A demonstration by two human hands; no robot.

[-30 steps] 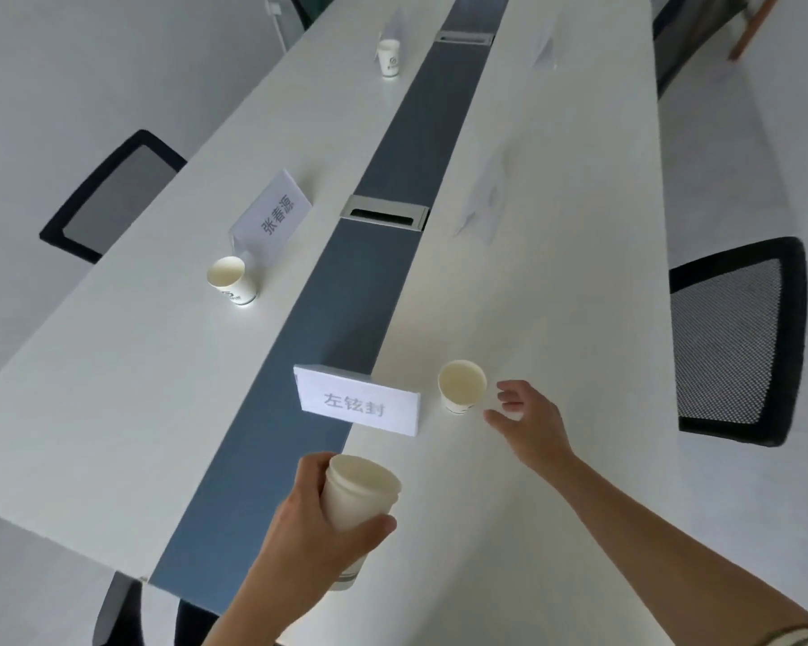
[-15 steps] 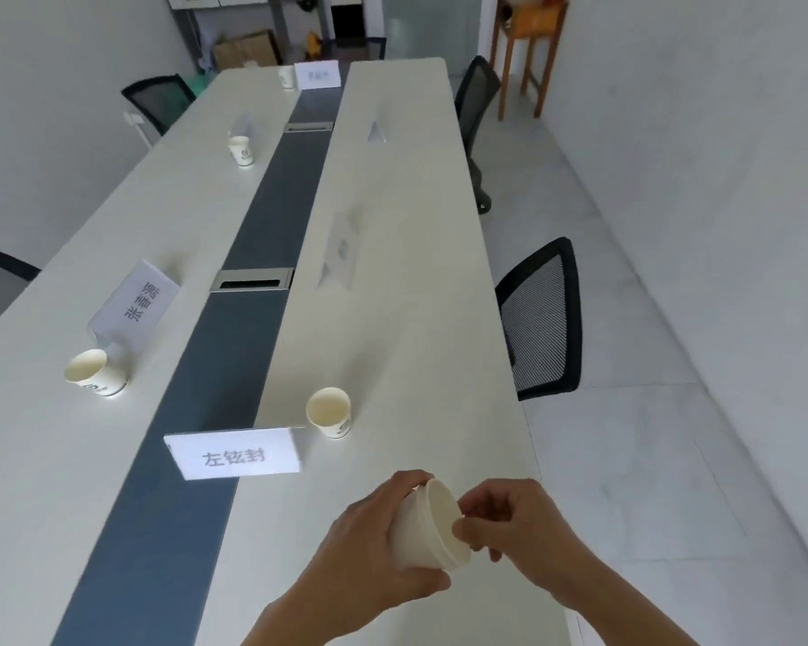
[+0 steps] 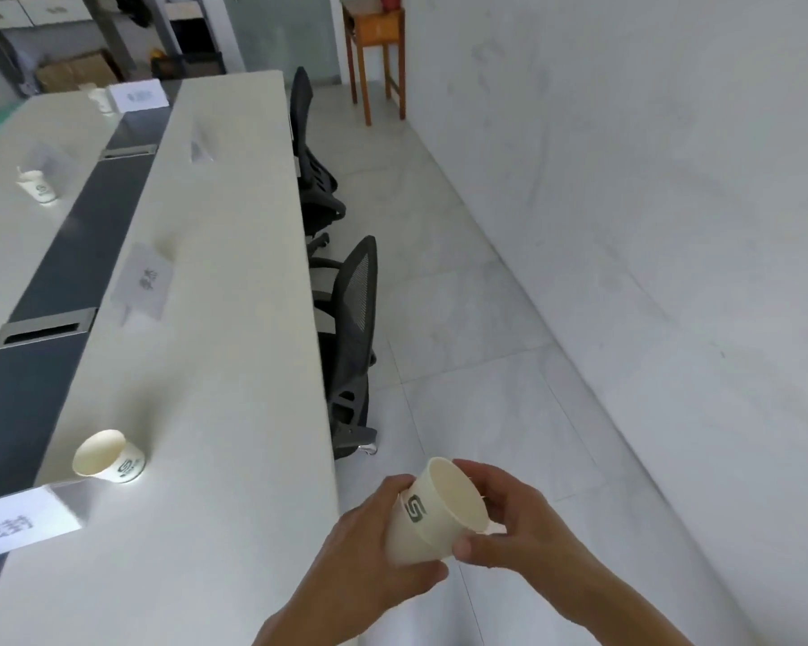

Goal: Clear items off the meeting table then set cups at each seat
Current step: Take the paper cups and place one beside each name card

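A stack of white paper cups (image 3: 432,517) is tilted to the right, off the table's right edge. My left hand (image 3: 369,552) grips the stack's lower part. My right hand (image 3: 518,519) pinches the rim of the top cup. One cup (image 3: 108,456) stands on the long white meeting table (image 3: 234,347) near a name card (image 3: 17,522). Further cups stand at the left side (image 3: 38,188) and the far end (image 3: 99,99).
More name cards (image 3: 144,286) (image 3: 201,144) (image 3: 137,96) stand along the table. A dark strip with metal cable hatches (image 3: 43,333) runs down the middle. Black mesh chairs (image 3: 351,338) sit by the right edge. A wooden stand (image 3: 376,44) is at the back wall.
The view has swung right and forward along the table. My right hand left the placed cup and came to the stack, now pinching the top cup's rim; both hands have moved off the table's edge.
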